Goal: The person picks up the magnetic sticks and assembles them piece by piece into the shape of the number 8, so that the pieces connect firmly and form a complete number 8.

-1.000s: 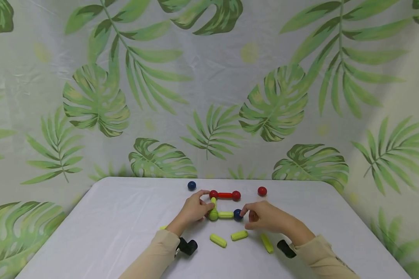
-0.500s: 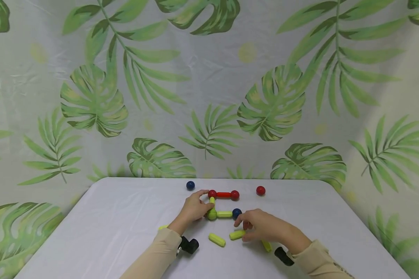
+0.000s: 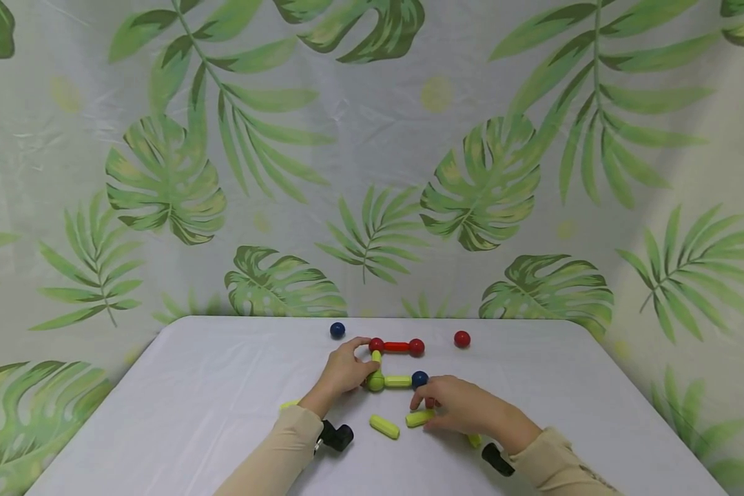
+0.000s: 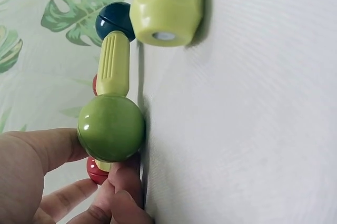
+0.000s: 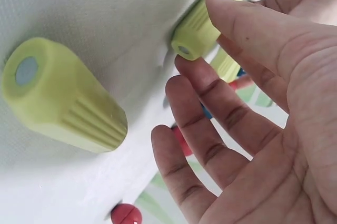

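Observation:
In the head view my left hand point(image 3: 342, 370) pinches the left side of a joined shape of magnetic sticks and balls. That side is a yellow-green stick point(image 3: 377, 357) between a red ball point(image 3: 376, 346) and a green ball point(image 4: 111, 128). From the green ball another yellow-green stick point(image 3: 398, 381) runs to a blue ball point(image 3: 419, 379); a red stick point(image 3: 397, 347) joins two red balls at the back. My right hand point(image 3: 461, 405) is spread with relaxed fingers around a loose yellow-green stick point(image 5: 202, 27), thumb and index fingertip right at it.
More loose yellow-green sticks lie near, one point(image 3: 384, 426) in front and one point(image 5: 66, 98) beside my right hand. A blue ball point(image 3: 337, 331) and a red ball point(image 3: 461, 339) rest at the back of the white table point(image 3: 223, 386). A leaf-patterned cloth point(image 3: 372, 158) hangs behind.
My right hand has left the blue ball on the shape and come nearer and slightly left, down to a loose yellow-green stick. The left hand keeps its hold.

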A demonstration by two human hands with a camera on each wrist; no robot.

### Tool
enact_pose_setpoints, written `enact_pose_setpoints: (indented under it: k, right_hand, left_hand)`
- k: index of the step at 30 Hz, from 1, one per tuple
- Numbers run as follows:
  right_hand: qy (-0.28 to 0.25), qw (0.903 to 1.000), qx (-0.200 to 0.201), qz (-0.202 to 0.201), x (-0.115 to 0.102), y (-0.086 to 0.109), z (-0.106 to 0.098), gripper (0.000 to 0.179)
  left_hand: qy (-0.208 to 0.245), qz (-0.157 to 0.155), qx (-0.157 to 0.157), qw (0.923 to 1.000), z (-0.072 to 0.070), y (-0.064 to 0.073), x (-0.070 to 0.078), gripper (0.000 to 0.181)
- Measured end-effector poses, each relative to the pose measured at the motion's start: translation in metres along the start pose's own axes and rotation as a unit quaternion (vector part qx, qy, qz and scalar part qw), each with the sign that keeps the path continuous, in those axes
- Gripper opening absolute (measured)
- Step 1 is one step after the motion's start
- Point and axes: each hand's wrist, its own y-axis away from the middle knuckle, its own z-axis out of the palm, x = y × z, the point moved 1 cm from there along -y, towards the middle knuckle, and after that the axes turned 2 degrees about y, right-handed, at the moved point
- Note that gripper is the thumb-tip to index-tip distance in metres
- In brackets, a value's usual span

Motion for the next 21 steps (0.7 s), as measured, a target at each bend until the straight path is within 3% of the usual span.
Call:
enact_pose_setpoints:
  k: [21]
  right_hand:
    - [0.017, 0.9998, -0.001, 0.006, -0.0038, -0.0076, 0.0016, 0.016]
  left_hand:
    - [0.003, 0.005, -0.005, 1.0, 0.001, -0.0021, -0.0038, 0.057]
